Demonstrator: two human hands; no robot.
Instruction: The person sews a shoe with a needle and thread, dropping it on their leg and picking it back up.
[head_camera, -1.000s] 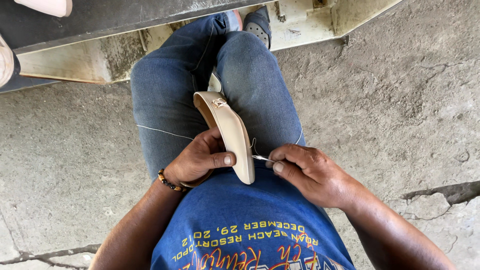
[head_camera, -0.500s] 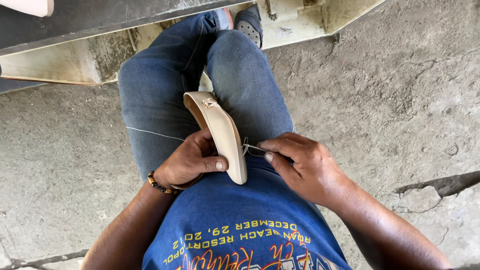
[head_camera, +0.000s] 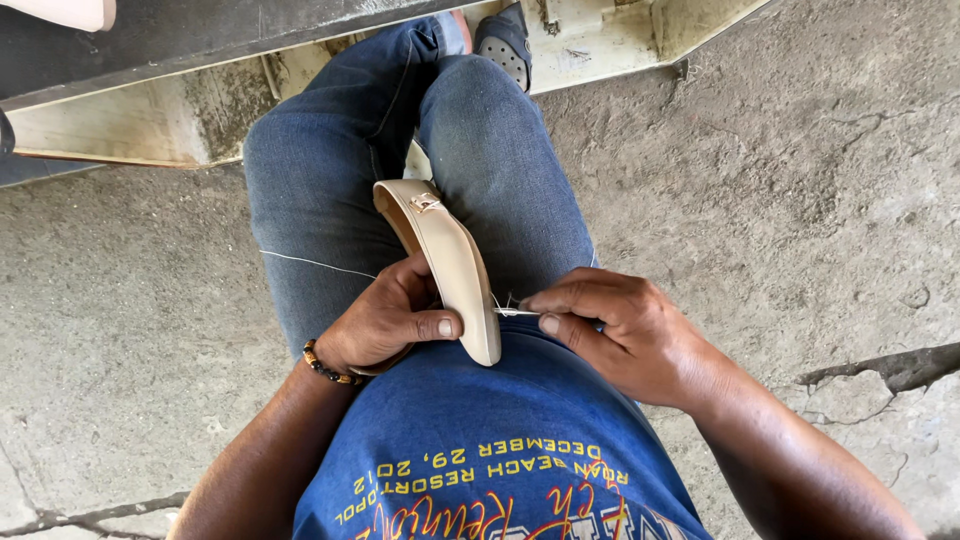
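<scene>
Bare concrete floor (head_camera: 800, 200) flanks both knees (head_camera: 480, 110); bench (head_camera: 150, 120) blocks ahead.

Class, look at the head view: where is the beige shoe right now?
The beige shoe lies mid-frame on the person's lap between the thighs, gripped by the left hand, with the right hand at its edge.

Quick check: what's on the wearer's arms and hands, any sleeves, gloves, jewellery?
Both hands are bare, no gloves. The left hand has a bracelet of brown and dark round beads at the wrist. The right hand shows no ring, watch or band. Both forearms are uncovered; no sleeve reaches them in this view.
</scene>
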